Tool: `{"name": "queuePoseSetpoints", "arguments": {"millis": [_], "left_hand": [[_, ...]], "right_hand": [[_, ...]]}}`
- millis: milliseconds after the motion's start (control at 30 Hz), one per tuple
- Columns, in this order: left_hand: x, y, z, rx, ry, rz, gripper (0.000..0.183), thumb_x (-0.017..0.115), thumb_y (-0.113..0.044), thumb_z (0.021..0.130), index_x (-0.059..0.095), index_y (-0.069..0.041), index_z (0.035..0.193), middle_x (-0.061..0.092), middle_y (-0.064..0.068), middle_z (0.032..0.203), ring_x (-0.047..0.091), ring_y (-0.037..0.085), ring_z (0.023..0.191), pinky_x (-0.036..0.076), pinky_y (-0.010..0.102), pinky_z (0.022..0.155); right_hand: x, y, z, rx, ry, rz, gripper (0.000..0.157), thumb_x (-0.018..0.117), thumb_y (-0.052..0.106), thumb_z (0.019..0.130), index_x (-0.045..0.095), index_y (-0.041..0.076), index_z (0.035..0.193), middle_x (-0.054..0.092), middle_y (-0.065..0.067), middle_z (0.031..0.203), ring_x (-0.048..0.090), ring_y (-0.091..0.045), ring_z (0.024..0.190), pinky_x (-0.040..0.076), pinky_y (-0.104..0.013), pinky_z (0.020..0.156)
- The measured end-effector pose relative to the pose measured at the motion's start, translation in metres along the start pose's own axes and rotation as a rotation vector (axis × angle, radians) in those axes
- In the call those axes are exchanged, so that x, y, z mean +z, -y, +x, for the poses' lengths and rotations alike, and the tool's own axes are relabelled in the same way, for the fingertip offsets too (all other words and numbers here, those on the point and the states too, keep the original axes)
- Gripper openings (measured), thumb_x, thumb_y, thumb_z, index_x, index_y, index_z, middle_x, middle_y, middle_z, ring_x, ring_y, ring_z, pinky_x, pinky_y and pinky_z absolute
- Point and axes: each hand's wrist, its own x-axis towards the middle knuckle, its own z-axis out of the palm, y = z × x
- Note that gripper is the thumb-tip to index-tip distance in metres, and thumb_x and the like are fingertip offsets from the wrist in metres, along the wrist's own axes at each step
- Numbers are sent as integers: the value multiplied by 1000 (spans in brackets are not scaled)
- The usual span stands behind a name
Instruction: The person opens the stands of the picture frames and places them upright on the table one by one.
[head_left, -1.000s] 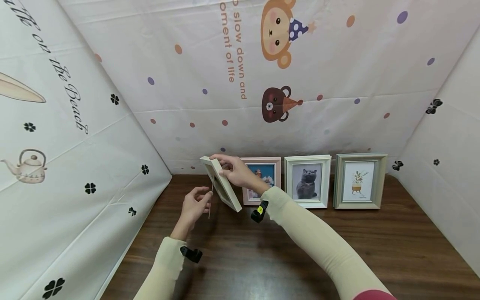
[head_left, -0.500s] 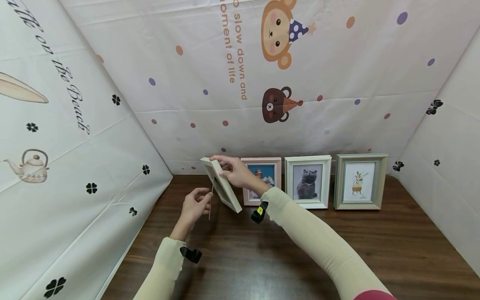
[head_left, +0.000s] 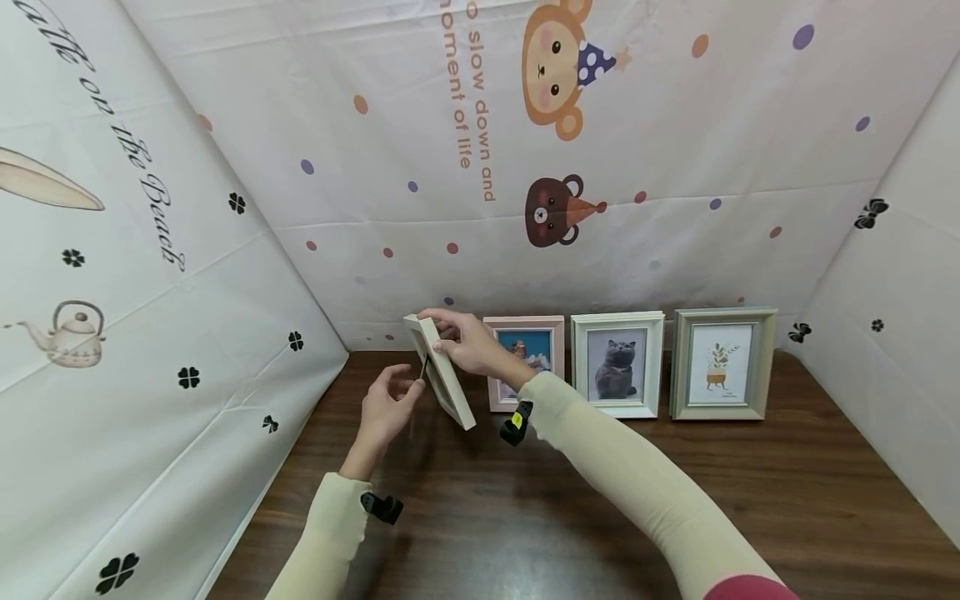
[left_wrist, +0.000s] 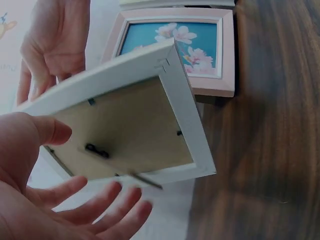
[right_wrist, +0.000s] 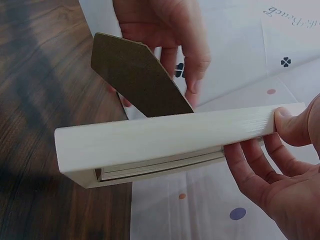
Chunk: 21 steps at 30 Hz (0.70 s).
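A white picture frame [head_left: 448, 379] stands tilted at the left of the row, its brown back turned to the left. My right hand [head_left: 472, 343] grips its upper edge, thumb on one side and fingers on the other. From the back juts a flat brown easel stand [right_wrist: 135, 75], swung out and slightly blurred in the left wrist view. Beside it is my left hand [head_left: 386, 408], thumb and fingers spread apart around the stand, with a gap between thumb and fingertips in the left wrist view. The frame's picture side is hidden in the head view.
Right of the held frame stand a pink frame [head_left: 557, 367] with blossoms, a white frame [head_left: 651, 367] with a grey cat, and a grey-green frame [head_left: 763, 367] with a potted plant. All are near the back wall cloth [head_left: 352, 275] on a brown wooden table [head_left: 570, 517].
The stand has swung out further left from the frame's back, and my left fingers have spread a little. The frame's lower corner has shifted slightly left; my right hand keeps its hold.
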Motion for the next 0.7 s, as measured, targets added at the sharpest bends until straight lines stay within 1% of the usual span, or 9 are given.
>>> {"name": "queuePoseSetpoints", "arguments": {"millis": [100, 200, 300, 400, 567, 700], "left_hand": [[-2, -5, -2, 80, -55, 68, 44, 72, -28, 97, 61, -11, 136, 72, 14, 118, 70, 30, 102, 55, 47, 85], [-3, -9, -4, 123, -67, 75, 46, 74, -27, 96, 62, -9, 137, 70, 17, 122, 70, 32, 107, 55, 50, 91], [-3, -13, -6, 145, -53, 76, 49, 77, -27, 94, 63, -7, 137, 69, 19, 124, 69, 34, 110, 56, 52, 91], [-3, -16, -9, 161, -55, 81, 51, 81, -29, 91, 65, -6, 134, 70, 17, 124, 68, 33, 113, 56, 51, 91], [0, -18, -12, 192, -111, 77, 51, 86, -27, 86, 70, -4, 129, 71, 16, 125, 69, 32, 114, 56, 49, 93], [3, -20, -14, 230, -155, 53, 48, 88, -20, 84, 71, -3, 125, 73, 16, 120, 71, 33, 108, 58, 49, 90]], "right_hand": [[1, 2, 1, -14, -1, -2, 49, 65, 10, 102, 55, 23, 149, 68, -8, 124, 68, -20, 106, 59, -34, 80], [3, 3, 2, -28, -1, 2, 50, 66, 9, 101, 55, 22, 149, 68, -9, 122, 69, -19, 102, 59, -32, 78], [3, 4, 3, -29, 1, 12, 52, 68, 9, 100, 56, 22, 148, 68, -10, 121, 69, -20, 99, 59, -31, 76], [4, 6, 4, -25, 7, 34, 52, 70, 9, 99, 57, 22, 147, 67, -11, 119, 69, -20, 97, 60, -31, 74], [6, 6, 4, -22, 8, 57, 50, 71, 9, 98, 58, 21, 145, 67, -13, 116, 70, -20, 90, 61, -33, 70], [7, 7, 3, -12, -7, 66, 49, 72, 8, 97, 58, 20, 143, 67, -13, 112, 69, -20, 86, 62, -34, 69]]}}
